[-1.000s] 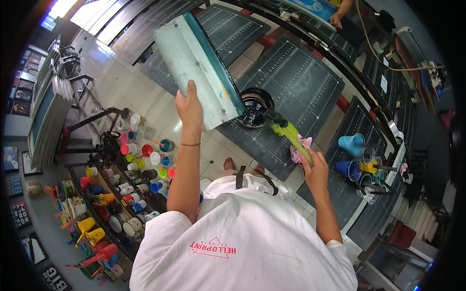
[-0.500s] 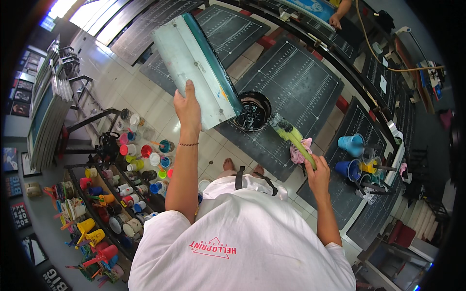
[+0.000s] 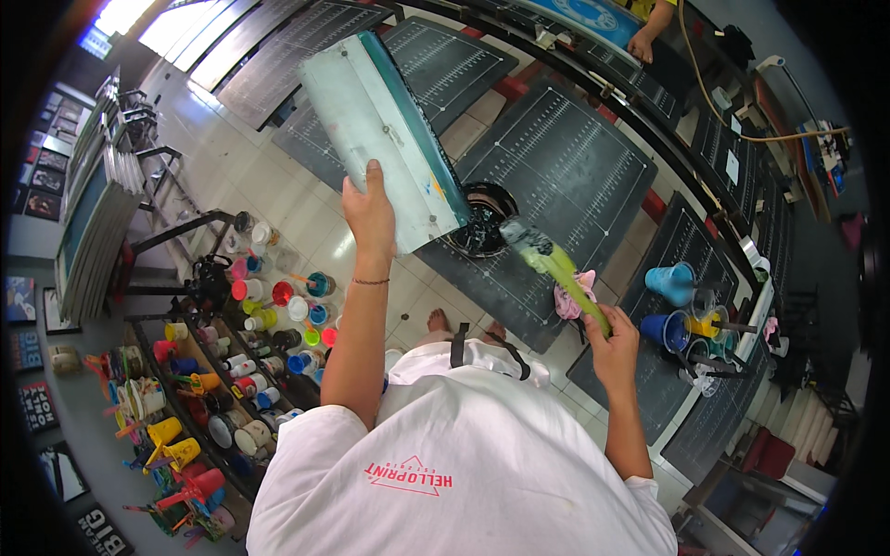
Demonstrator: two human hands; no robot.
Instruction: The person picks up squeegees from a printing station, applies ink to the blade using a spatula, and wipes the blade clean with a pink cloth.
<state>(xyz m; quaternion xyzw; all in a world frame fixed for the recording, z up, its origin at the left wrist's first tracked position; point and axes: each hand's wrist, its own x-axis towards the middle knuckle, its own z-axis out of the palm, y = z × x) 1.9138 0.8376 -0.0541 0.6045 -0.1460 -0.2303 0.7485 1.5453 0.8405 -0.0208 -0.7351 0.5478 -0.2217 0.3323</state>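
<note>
My left hand (image 3: pixel 369 215) grips the lower edge of a wide pale squeegee (image 3: pixel 380 130) with a teal rubber blade, held tilted above a black ink bucket (image 3: pixel 480 222) that stands on a dark gridded printing board (image 3: pixel 565 176). My right hand (image 3: pixel 613 345) holds a yellow-green ink spatula (image 3: pixel 554 267) by its handle; the smeared tip points at the bucket's rim, close to the squeegee's lower corner. A pink rag (image 3: pixel 575 295) lies on the board under the spatula.
Blue cups and ink pots (image 3: pixel 691 310) crowd the board on the right. Many coloured ink jars (image 3: pixel 269 301) fill the floor and a low shelf (image 3: pixel 167 408) on the left. Framed screens (image 3: pixel 88 213) lean in a rack. Another person's hand (image 3: pixel 642 42) works at the far table.
My right hand has swung the spatula up and left, from over the pink rag toward the bucket and squeegee. My left hand holds the squeegee nearly still.
</note>
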